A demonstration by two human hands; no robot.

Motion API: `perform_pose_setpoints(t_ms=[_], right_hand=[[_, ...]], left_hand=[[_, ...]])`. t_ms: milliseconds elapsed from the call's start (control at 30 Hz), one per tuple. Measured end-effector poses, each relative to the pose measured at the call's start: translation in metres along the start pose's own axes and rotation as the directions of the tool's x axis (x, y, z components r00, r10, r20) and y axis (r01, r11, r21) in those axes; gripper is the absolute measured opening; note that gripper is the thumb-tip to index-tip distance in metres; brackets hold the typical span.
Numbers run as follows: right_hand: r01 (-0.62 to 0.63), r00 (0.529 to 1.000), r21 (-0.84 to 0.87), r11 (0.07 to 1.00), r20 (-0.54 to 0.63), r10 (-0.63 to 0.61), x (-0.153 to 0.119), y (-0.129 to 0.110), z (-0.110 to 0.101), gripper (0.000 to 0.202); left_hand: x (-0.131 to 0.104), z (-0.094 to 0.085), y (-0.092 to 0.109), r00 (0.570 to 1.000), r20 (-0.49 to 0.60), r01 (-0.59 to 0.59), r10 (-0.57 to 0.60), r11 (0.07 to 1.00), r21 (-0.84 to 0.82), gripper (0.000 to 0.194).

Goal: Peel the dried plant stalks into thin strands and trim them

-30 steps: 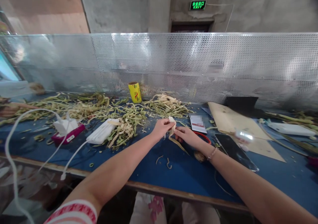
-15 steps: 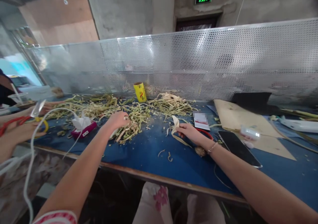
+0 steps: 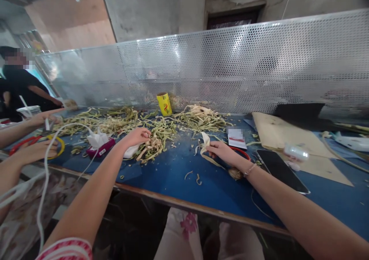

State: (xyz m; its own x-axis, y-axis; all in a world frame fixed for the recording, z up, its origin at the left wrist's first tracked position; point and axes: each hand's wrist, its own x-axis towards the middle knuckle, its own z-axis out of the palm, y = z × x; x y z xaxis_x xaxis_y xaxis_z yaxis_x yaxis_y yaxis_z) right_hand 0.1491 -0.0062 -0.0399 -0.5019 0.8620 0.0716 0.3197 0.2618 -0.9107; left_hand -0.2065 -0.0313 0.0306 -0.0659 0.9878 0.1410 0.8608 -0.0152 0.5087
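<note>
My left hand (image 3: 137, 136) hovers at the near edge of a heap of cut greenish plant strips (image 3: 161, 139), its fingers bent together. Whatever may be between those fingertips is hidden. On the right, my right hand (image 3: 221, 152) pinches a pale, flat, husk-like strip (image 3: 205, 139), part of which hangs down toward the blue tabletop (image 3: 170, 183). Beside that wrist lies a brown, fibrous lump (image 3: 235, 173), partly covered by the arm. A red loop, like a scissor handle (image 3: 243, 152), shows behind the right hand.
More strips (image 3: 198, 118) lie by a yellow tube (image 3: 164, 104) before a perforated metal screen (image 3: 184, 68). A phone (image 3: 281, 171), brown cardboard (image 3: 271, 133) and a printed card (image 3: 236, 137) are at right. At left are a purple tissue box (image 3: 100, 149), a white cable (image 3: 46, 175) and a co-worker's hands (image 3: 39, 148).
The view has shifted slightly. A person in dark clothes now shows more fully at far left, and the co-worker's hands have moved. Both my hands stay almost where they were.
</note>
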Motion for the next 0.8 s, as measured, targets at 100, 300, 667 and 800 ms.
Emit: perform_pose_setpoints(t_ms=[100, 300, 667, 800], right_hand=[[-0.009, 1.000, -0.016, 1.000, 0.005, 0.009, 0.000, -0.001, 0.000, 0.032], [0.018, 1.000, -0.046, 0.999, 0.005, -0.018, 0.000, 0.001, -0.001, 0.035], [0.017, 1.000, -0.057, 0.998, 0.017, -0.016, 0.001, 0.004, -0.002, 0.032], [0.021, 0.999, -0.048, 0.999, 0.028, -0.020, 0.000, 0.002, -0.003, 0.031]], left_hand=[[-0.003, -0.006, -0.004, 0.999, 0.022, 0.043, -0.041, 0.996, -0.077, 0.034], [-0.007, -0.013, -0.003, 0.986, 0.006, 0.158, -0.167, 0.920, -0.359, 0.041], [-0.004, 0.003, -0.012, 0.988, -0.124, 0.058, -0.090, 0.969, -0.242, 0.039], [-0.004, 0.006, -0.009, 0.986, -0.168, -0.005, -0.015, 0.993, -0.117, 0.041]])
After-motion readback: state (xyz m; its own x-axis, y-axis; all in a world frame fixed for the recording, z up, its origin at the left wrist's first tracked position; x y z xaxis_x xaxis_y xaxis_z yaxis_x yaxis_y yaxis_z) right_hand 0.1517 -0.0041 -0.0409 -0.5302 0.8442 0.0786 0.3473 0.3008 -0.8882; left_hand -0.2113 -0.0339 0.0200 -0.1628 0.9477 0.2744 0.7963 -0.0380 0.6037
